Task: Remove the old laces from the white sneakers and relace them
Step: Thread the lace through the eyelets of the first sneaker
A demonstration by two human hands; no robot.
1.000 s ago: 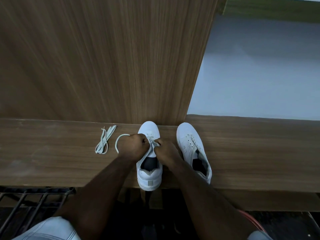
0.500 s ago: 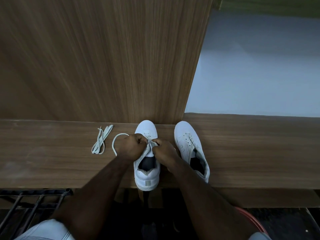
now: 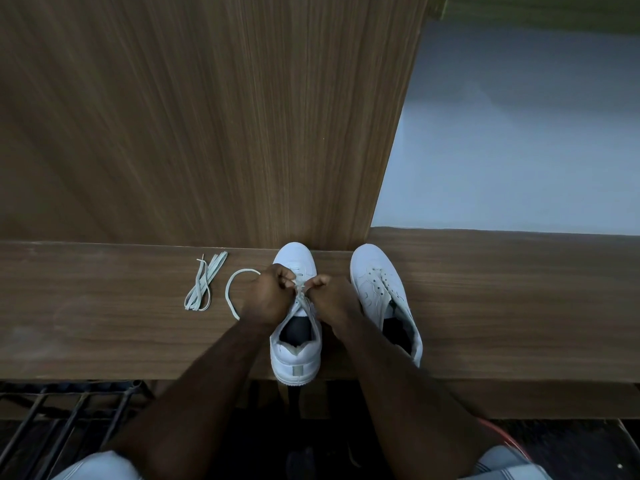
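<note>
Both hands pinch a lace over the left white sneaker on the wooden counter.

The left hand (image 3: 268,294) and right hand (image 3: 329,295) each grip the lace (image 3: 231,299), fingers curled tight. The left sneaker (image 3: 296,348) lies toe far, heel at the near edge; the unlaced right sneaker (image 3: 379,289) lies just beside it, its toe also far. A loose lace bundle (image 3: 204,284) lies left.

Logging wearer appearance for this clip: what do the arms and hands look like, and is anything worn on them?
Both forearms are bare, with no sleeves showing. The left hand and right hand wear no gloves, and no rings, watch or wristband show.
</note>
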